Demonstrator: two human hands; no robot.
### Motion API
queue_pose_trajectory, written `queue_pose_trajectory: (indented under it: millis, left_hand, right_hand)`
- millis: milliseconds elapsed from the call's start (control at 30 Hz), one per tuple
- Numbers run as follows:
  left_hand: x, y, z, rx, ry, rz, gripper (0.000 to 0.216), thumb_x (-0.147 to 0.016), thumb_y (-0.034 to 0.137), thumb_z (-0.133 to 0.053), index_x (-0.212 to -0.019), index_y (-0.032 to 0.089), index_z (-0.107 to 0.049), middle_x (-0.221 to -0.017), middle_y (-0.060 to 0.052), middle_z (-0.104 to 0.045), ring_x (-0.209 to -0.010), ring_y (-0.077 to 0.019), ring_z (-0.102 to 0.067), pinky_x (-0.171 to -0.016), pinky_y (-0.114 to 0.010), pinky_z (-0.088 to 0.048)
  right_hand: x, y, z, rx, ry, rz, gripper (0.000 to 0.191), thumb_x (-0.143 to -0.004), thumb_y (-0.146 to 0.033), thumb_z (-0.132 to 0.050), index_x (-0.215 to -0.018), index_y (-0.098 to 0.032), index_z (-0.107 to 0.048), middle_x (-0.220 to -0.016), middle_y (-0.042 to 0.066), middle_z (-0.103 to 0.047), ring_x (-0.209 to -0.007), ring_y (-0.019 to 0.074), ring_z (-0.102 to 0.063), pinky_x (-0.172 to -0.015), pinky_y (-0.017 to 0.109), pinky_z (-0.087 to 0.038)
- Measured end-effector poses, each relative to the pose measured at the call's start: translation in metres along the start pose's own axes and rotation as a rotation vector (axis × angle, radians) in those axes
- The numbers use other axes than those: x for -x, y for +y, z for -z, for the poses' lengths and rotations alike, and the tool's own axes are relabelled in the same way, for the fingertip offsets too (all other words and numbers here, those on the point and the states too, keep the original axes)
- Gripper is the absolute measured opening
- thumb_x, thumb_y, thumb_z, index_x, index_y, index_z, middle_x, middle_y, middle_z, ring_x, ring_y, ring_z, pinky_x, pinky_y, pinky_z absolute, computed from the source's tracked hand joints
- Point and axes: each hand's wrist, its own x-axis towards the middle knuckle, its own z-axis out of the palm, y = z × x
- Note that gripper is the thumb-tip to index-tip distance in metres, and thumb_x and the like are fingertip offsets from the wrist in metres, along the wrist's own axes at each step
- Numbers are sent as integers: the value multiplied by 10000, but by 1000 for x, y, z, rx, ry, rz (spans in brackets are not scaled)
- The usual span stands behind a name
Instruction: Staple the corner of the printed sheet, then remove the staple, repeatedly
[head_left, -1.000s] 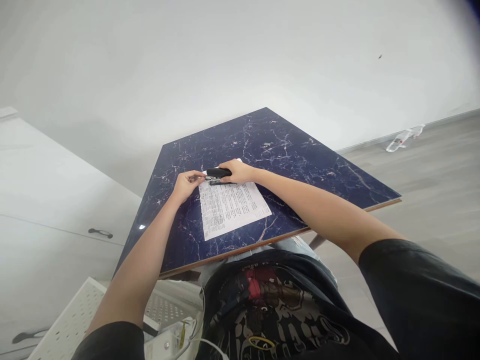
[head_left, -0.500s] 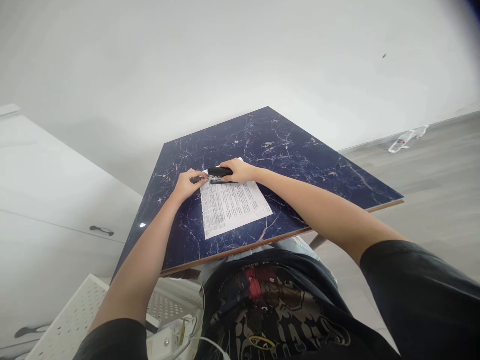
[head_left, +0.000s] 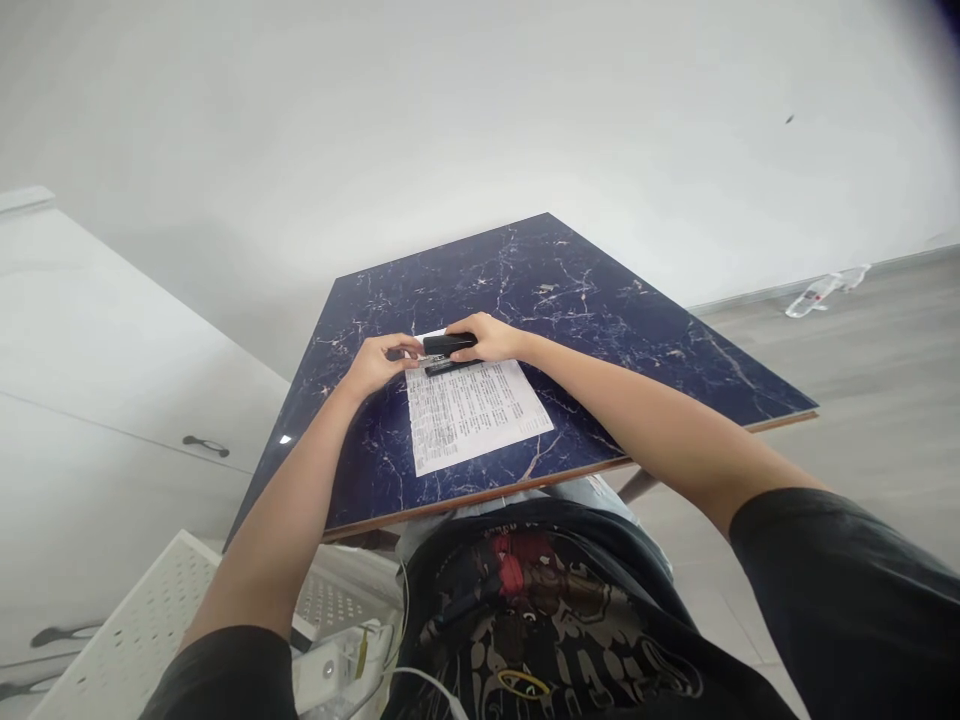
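A black stapler (head_left: 450, 344) lies across the upper part of a printed sheet of paper (head_left: 480, 410), its front end pointing left. Silver metal shows between its dark upper arm and its base. My right hand (head_left: 491, 338) grips the stapler's rear end, with the thumb on the near side and the fingers over the top. My left hand (head_left: 379, 363) is at the stapler's front end, by the paper's upper left corner. Its thumb and fingertips are bent close together; whatever is between them is too small or hidden to make out.
The blue marbled table (head_left: 600, 330) stands against a white wall. White drawers with a dark handle (head_left: 205, 446) are at left. Below the table's left side are a white perforated basket (head_left: 161, 610) and cables. A white plastic object (head_left: 821, 293) lies on the floor at right.
The whole view has shifted slightly, carrying the table and paper a little rightward. My left fingertips sit slightly further from the stapler's front, while my right hand keeps its grip.
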Motion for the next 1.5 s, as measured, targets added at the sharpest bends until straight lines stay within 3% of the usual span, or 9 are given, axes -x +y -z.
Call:
queue_pose_trajectory:
  millis: [133,267,467,667,767,867,1000,1400,1500]
  left_hand:
    - [-6,16,-21,-81,145,-75,350,-791,361,-853,-1079,209,-725,-1039,-56,-769,-915,-222,-690,-842,-340,-516]
    - [-8,23,-25,-129,117,-72,332,-781,333,-868,-1052,210,-721,-1002,-41,-748,-903,-217,-650,-831,-326,-483]
    - [-12,-3,-20,-226,179,-23,215,-931,387,-721,-1040,206,-754,-1044,-84,-767,-974,-256,-656,-879,-371,-481]
    - [-21,-28,-42,-358,187,-20,364,-869,354,-788,-1186,176,-763,-1367,-174,-705,-1313,-405,-560,-1205,-595,-353]
    - [-21,-10,-57,-305,93,-154,385,-963,293,-669,-1321,173,-742,-1520,-144,-634,-1481,-380,-486,-1311,-579,-244]
    - [-12,22,-76,-166,-149,-271,405,-1037,332,-595,-1416,265,-721,-1558,-55,-632,-1522,-330,-491,-1324,-534,-284]
    - [3,52,-102,-115,-355,-301,476,-1034,410,-636,-1510,412,-649,-1627,30,-580,-1586,-324,-432,-1359,-544,-208]
    - [14,74,-105,-114,-467,-375,425,-1015,423,-636,-1430,486,-704,-1637,79,-559,-1633,-353,-352,-1370,-592,-111]
    - [14,74,-108,-97,-478,-361,410,-1004,462,-641,-1405,491,-723,-1625,78,-572,-1643,-347,-328,-1374,-582,-61]
  right_hand:
    - [1,-4,-1,-36,47,75,285,-850,-366,-701,-1048,-162,-718,-887,34,-676,-781,183,-574,-723,309,-375]
    - [0,-11,-3,-22,54,84,325,-849,-399,-707,-1069,-161,-735,-887,38,-686,-776,184,-576,-718,312,-372]
    - [14,-33,25,89,51,-38,249,-853,-365,-738,-989,-156,-746,-827,39,-681,-729,175,-568,-698,330,-372]
    - [117,-36,81,263,99,-317,299,-912,-413,-691,-1095,-191,-776,-938,74,-763,-750,219,-658,-692,365,-439]
    - [174,-33,92,382,84,-419,317,-889,-473,-717,-1074,-225,-784,-900,68,-772,-746,261,-684,-688,398,-465]
    - [201,-39,85,376,30,-429,287,-906,-476,-721,-1074,-249,-772,-982,81,-793,-862,301,-720,-774,448,-521]
    - [197,-59,60,248,-52,-415,237,-948,-467,-693,-1074,-276,-755,-1007,49,-780,-884,271,-718,-795,446,-546]
    - [172,-88,32,163,-162,-274,261,-970,-470,-684,-1135,-272,-730,-1083,56,-752,-949,254,-700,-862,407,-533]
    - [165,-93,26,127,-38,-294,401,-1041,-599,-552,-1164,-270,-746,-1159,83,-756,-1055,274,-702,-936,415,-527]
